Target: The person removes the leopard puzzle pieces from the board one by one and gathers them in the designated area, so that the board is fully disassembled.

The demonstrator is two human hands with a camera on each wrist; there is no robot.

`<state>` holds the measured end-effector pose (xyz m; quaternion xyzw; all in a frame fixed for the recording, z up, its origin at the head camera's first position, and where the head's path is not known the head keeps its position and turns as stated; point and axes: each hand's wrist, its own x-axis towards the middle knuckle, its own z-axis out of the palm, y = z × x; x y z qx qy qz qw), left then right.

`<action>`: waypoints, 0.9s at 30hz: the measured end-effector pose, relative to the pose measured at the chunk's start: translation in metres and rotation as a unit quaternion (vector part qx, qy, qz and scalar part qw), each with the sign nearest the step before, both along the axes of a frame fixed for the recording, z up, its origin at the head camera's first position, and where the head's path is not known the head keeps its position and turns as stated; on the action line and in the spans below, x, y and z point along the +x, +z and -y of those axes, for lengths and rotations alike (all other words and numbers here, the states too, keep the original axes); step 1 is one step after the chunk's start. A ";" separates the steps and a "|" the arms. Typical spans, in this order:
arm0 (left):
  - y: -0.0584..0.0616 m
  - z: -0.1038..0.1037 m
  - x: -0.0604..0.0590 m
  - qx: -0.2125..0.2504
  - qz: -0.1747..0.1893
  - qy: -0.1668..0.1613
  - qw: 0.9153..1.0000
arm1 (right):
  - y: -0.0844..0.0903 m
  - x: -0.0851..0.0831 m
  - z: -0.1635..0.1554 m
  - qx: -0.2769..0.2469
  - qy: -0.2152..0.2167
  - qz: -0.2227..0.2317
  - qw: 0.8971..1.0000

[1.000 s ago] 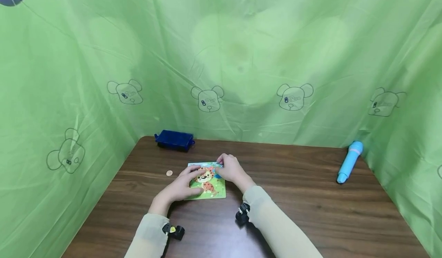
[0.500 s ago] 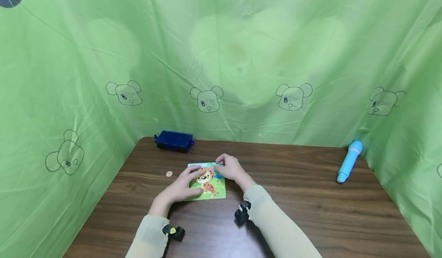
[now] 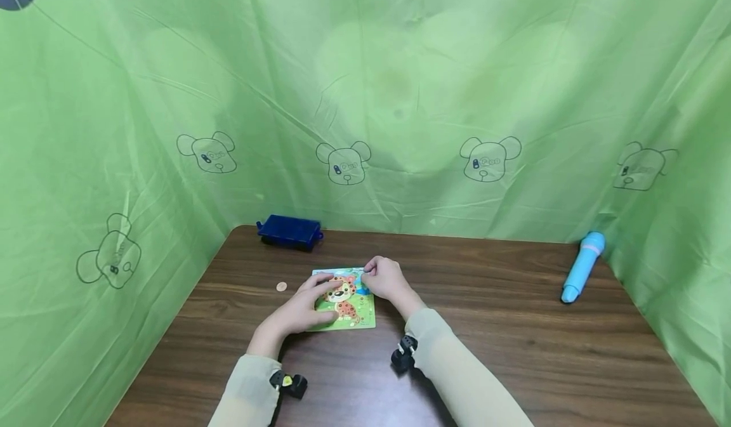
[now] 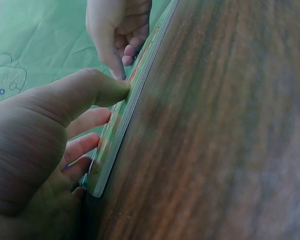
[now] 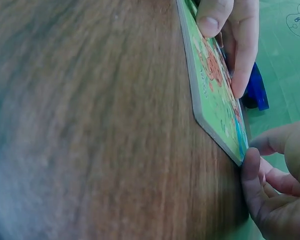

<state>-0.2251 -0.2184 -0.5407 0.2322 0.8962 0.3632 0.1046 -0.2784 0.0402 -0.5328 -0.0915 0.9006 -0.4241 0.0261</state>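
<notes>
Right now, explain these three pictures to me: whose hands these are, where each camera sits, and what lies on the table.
A person works with two bare hands. The wide picture comes from a camera on their head; the two close ones come from small cameras strapped at each wrist.

On the brown table lies a flat picture puzzle board showing a spotted cartoon animal. The left hand rests on the board with its thumb against the edge. The right hand pinches at the board's far corner.

Also on the table: a small coin, a dark blue box and a light blue toy microphone. Green cloth hangs around it.
</notes>
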 end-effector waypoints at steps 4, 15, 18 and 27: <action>0.000 0.000 0.000 -0.004 -0.005 0.000 1.000 | -0.025 -0.016 -0.003 0.008 0.003 -0.023 1.000; -0.001 0.000 -0.001 -0.001 0.007 0.004 1.000 | -0.067 -0.044 -0.005 0.039 0.001 -0.062 0.997; -0.001 0.001 0.000 0.002 0.005 0.003 1.000 | -0.059 -0.038 -0.003 0.049 0.006 -0.068 0.996; 0.003 0.000 0.001 0.007 0.004 0.002 1.000 | 0.000 -0.003 -0.002 -0.013 0.007 0.015 1.000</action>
